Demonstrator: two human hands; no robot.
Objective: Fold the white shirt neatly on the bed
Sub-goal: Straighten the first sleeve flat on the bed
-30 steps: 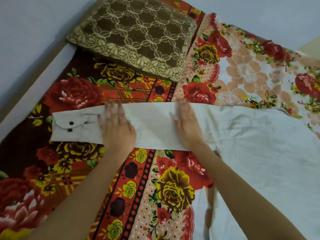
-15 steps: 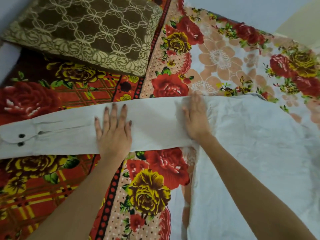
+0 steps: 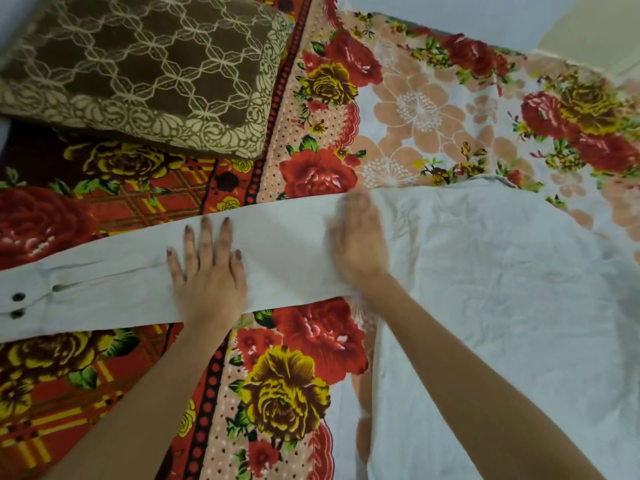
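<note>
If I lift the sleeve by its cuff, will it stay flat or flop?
Probably flops: the sleeve lies thin and limp, flat under the left hand and right hand. The cuff, with its two buttons, looks a bit stiffer, so likely a firmer grip spot. Creases across the shirt body suggest light cloth that wrinkles easily.

Bed point(image 3: 284, 393): floral sheet spread right across in front of me, red and yellow roses on my left, pale peach flowers far right.
Pillow point(image 3: 138, 71): brown with a cream lattice pattern, lying on the sheet at top left.
White shirt point(image 3: 502, 289): body flat on my right, sleeve point(image 3: 284, 258) stretched straight out leftwards, two-button cuff point(image 3: 20, 303) at the left edge.
</note>
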